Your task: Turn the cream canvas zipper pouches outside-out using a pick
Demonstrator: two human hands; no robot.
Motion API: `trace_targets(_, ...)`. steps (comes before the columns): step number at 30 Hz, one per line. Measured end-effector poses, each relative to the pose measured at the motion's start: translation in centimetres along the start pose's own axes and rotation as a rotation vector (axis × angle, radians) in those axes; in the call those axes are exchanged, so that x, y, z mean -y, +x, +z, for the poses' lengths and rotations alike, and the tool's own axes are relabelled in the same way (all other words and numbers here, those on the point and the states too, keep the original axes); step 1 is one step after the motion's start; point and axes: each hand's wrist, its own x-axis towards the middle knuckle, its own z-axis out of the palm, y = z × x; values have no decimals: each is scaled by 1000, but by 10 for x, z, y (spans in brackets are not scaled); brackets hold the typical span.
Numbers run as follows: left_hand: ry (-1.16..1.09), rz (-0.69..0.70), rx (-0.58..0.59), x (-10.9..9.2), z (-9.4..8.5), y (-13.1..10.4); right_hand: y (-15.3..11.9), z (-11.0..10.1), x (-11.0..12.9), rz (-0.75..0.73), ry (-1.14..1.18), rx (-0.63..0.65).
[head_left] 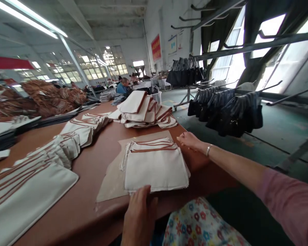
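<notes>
A stack of white fabric pieces with brown edging (155, 169) lies on a sheet of brown card (109, 181) at the table's near edge. My left hand (141, 212) touches the front edge of this stack, its fingers extended and the thumb apart. Beyond the stack's far right corner is my right hand (188, 140), fingers curled together over the table edge; whatever lies between the fingertips is too small to make out. A messy pile of similar white pieces (146, 111) sits farther back on the table.
Overlapping rows of white pieces (46, 181) cover the left of the brown table (92, 174). Brown bundles (51, 97) are heaped behind them. At the right, metal racks (231, 49) hold black items (226, 114). A person in blue (122, 86) sits in the background.
</notes>
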Motion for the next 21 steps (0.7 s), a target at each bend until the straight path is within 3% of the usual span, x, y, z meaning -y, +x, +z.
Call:
trace_targets(4,92,108,176,-35,24,72,-42,12,-49,62,59,41)
trace_targets(7,182,183,246,-54,48,122,-54,30,-61,63,119,4)
trace_targets(10,256,192,279,-60,68,160,-58,39,-64,39,144,-15)
trace_targets(14,356,185,308,-58,79,182,-59,35,-68,-11,134,-5)
trace_targets(21,453,197,344,-65,76,181,-61,25,-67,2,83,122)
